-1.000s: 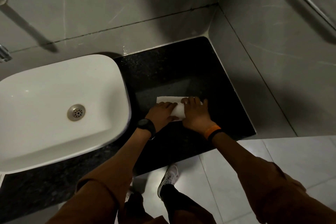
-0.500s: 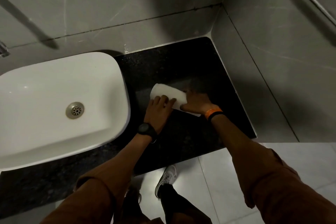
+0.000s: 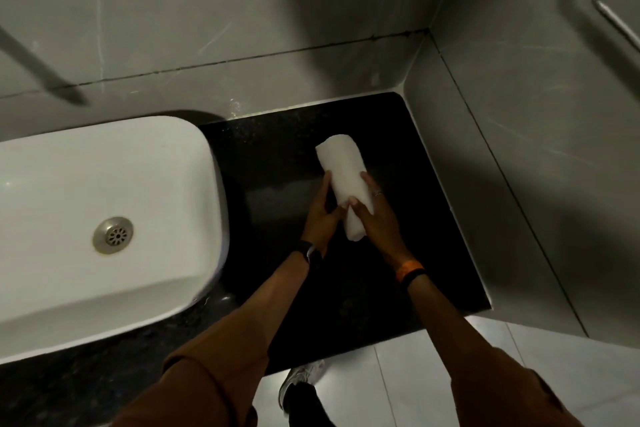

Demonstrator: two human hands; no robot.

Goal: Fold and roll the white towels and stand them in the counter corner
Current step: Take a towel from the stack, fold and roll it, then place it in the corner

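A rolled white towel [image 3: 343, 170] is held over the black counter [image 3: 287, 135], its long axis pointing away from me toward the back corner. My left hand [image 3: 320, 215] grips its left side and near end. Wrapped around its right side is my right hand [image 3: 377, 218], thumb on top. The towel's near end sits between both hands; whether it touches the counter I cannot tell. No other towel is in view.
A white basin [image 3: 104, 218] with a metal drain [image 3: 113, 235] fills the counter's left. Grey tiled walls meet at the back right corner [image 3: 403, 94]. A metal rail [image 3: 613, 10] hangs on the right wall. The counter's front edge drops to a pale floor [image 3: 433, 374].
The towel lay flat and crosswise under both hands a second ago. It has since been rolled, turned end-on and carried farther back on the counter.
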